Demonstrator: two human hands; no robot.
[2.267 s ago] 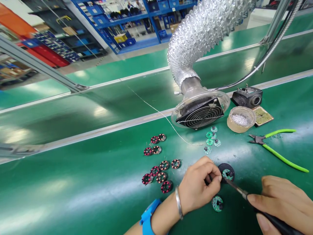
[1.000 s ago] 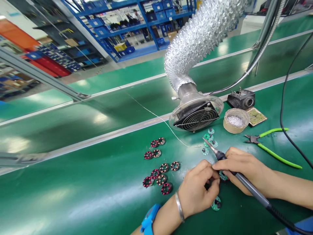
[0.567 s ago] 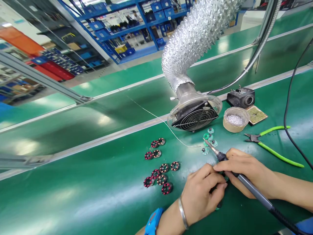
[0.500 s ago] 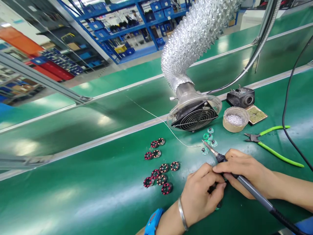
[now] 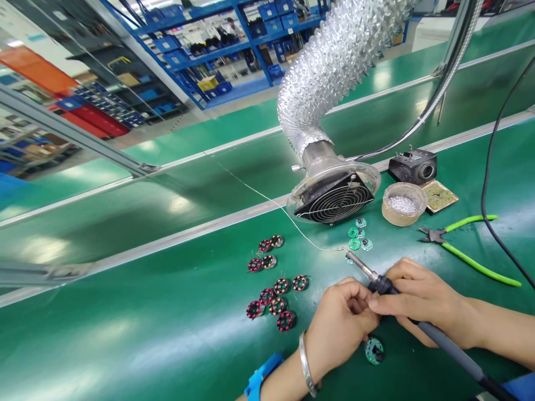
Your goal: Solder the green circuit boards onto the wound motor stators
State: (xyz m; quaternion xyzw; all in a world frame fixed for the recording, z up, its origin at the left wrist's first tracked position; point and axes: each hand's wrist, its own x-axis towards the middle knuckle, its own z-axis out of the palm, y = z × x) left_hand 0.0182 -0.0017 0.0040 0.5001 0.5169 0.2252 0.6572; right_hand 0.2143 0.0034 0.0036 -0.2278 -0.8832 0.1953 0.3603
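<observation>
In my right hand [image 5: 434,298] is a soldering iron [image 5: 449,345], its metal tip pointing up and left. The tip meets or nearly meets the free end of a thin solder wire [image 5: 295,224]. My left hand [image 5: 338,331] is closed in a pinch against the right fingertips; what it pinches is hidden. Just below the left fingers lies a round green circuit board [image 5: 373,351] with a black part on it. Beyond the iron's tip, several small round boards [image 5: 354,243] sit together. Several wound coil rings [image 5: 278,306], red and copper coloured, lie left of my hands.
A fume extractor [image 5: 334,197] with a silver duct [image 5: 317,83] hangs over the green bench. To the right are a tub of metal bits [image 5: 403,214], a sponge tray [image 5: 439,197], a black stand [image 5: 413,166], green-handled cutters [image 5: 480,264] and a black cable [image 5: 487,167].
The iron's tip has moved slightly down and left to the solder wire's end. My left hand has turned, and the round board below it now shows more fully.
</observation>
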